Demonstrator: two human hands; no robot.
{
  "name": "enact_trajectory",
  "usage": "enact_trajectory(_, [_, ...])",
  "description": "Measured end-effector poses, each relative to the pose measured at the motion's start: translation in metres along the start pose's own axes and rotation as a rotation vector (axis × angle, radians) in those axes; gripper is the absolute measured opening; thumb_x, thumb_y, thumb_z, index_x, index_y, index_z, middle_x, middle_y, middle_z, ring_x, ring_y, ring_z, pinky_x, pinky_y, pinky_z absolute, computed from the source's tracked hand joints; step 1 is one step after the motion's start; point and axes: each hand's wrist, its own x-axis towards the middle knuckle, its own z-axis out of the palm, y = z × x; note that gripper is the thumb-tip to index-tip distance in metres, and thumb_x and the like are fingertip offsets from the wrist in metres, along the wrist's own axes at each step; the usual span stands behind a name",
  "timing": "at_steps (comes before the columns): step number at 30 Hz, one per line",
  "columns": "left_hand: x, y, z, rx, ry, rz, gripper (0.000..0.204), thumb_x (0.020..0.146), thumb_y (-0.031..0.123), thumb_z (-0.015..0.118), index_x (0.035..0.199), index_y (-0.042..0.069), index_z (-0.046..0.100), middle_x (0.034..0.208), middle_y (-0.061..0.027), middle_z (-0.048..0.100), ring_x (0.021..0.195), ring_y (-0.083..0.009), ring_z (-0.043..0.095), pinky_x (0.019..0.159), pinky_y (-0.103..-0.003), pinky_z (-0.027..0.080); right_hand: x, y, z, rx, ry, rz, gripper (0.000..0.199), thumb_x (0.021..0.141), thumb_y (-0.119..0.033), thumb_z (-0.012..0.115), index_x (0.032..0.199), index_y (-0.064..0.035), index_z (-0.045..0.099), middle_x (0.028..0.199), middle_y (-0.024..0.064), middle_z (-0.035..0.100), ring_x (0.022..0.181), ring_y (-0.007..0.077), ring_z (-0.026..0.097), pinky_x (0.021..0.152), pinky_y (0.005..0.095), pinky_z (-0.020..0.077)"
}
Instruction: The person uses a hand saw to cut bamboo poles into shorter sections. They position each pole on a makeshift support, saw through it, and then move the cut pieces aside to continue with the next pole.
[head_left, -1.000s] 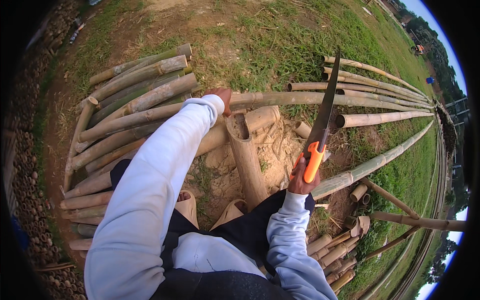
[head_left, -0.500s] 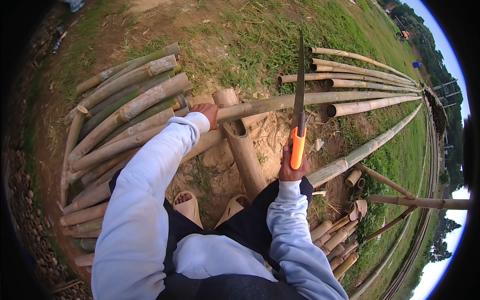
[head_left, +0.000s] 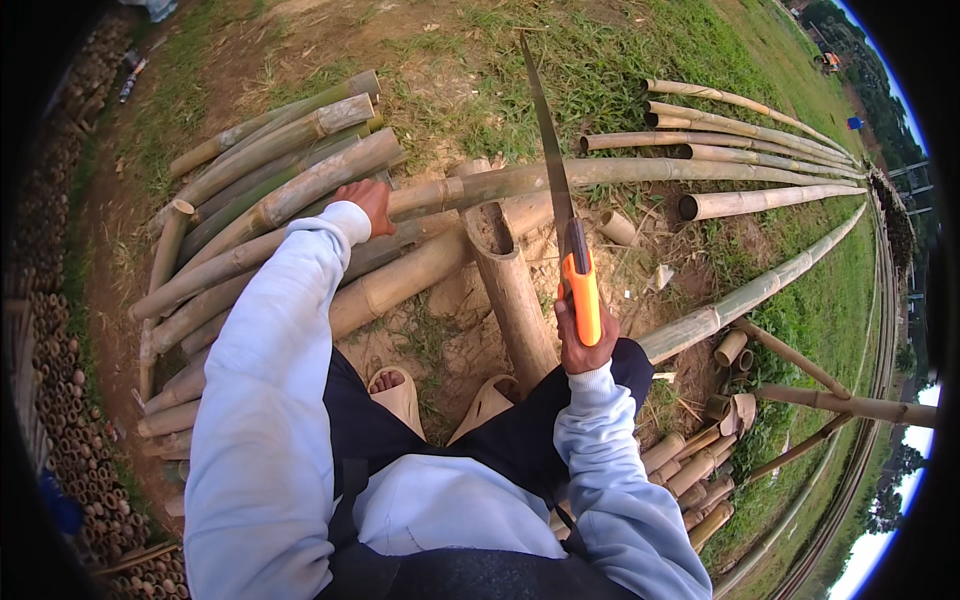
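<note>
A long bamboo pole (head_left: 640,172) runs from the far right to my left hand (head_left: 368,205), which is closed at its near end. The pole lies across a notched upright bamboo post (head_left: 512,300). My right hand (head_left: 588,340) grips a handsaw (head_left: 582,290) by its orange handle. Its long, thin blade points up and away, tilted slightly left. In the picture the blade crosses in front of the pole; whether they touch I cannot tell. Beyond my left hand lies a stack of cut bamboo lengths (head_left: 310,180).
Several long poles (head_left: 765,203) lie on the grass at the right, with another greenish pole (head_left: 740,305) nearer me. Short bamboo pieces (head_left: 685,465) are piled beside my right leg. A bamboo frame (head_left: 850,403) stands at the right. Small offcuts (head_left: 618,228) and sawdust lie around the post.
My left hand has moved left with the pole's end, so more of the pole reaches past the post. The saw's blade has tilted to the left. The whole view has shifted slightly.
</note>
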Motion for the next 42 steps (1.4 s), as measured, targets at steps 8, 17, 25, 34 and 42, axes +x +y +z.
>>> enact_trajectory(8, [0.0,0.004,-0.005,0.004,-0.017,-0.005,0.049,0.073,0.033,0.085,0.106,0.0,0.071,0.112,-0.025,0.071,0.112,-0.0417,0.067,0.099,-0.049,0.052,-0.049,-0.03,0.028,0.172,-0.183,0.106,0.023,0.091,-0.012,0.075,0.105,0.0034,0.066,0.076,0.0027,0.064,0.066,0.0096,0.057,0.063,0.0259,0.048])
enact_trajectory(17, [-0.001,0.01,-0.007,0.015,-0.003,-0.035,0.051,0.07,0.033,0.084,0.107,0.001,0.071,0.109,-0.0252,0.072,0.108,-0.042,0.068,0.098,-0.049,0.052,-0.047,-0.015,0.051,0.075,-0.153,-0.005,0.018,0.093,-0.013,0.075,0.092,0.0019,0.064,0.063,0.0055,0.057,0.057,0.0134,0.054,0.056,0.0306,0.0459])
enact_trajectory(25, [-0.001,0.004,-0.002,0.008,0.002,-0.048,0.052,0.068,0.033,0.083,0.108,0.001,0.07,0.106,-0.0255,0.072,0.105,-0.0427,0.068,0.096,-0.049,0.053,-0.078,-0.03,0.026,0.088,-0.263,0.157,0.015,0.092,-0.009,0.074,0.09,0.0022,0.065,0.062,0.0064,0.056,0.056,0.0135,0.052,0.054,0.0314,0.0444])
enact_trajectory(34, [0.004,0.011,0.0,0.005,0.01,-0.032,0.043,0.072,0.032,0.085,0.098,-0.001,0.072,0.104,-0.0253,0.073,0.104,-0.0414,0.069,0.095,-0.048,0.054,-0.004,-0.012,0.067,0.107,-0.253,0.066,0.021,0.094,-0.012,0.071,0.083,0.0026,0.062,0.061,0.0072,0.055,0.055,0.011,0.049,0.053,0.0309,0.0434])
enact_trajectory(42, [-0.003,0.008,-0.003,-0.006,-0.052,-0.069,0.048,0.072,0.031,0.084,0.106,0.0,0.07,0.11,-0.0244,0.072,0.108,-0.0404,0.068,0.098,-0.047,0.052,-0.098,-0.021,0.014,0.018,-0.328,0.173,0.012,0.089,-0.004,0.073,0.083,0.0017,0.065,0.058,0.008,0.055,0.048,0.0163,0.053,0.051,0.0318,0.0445])
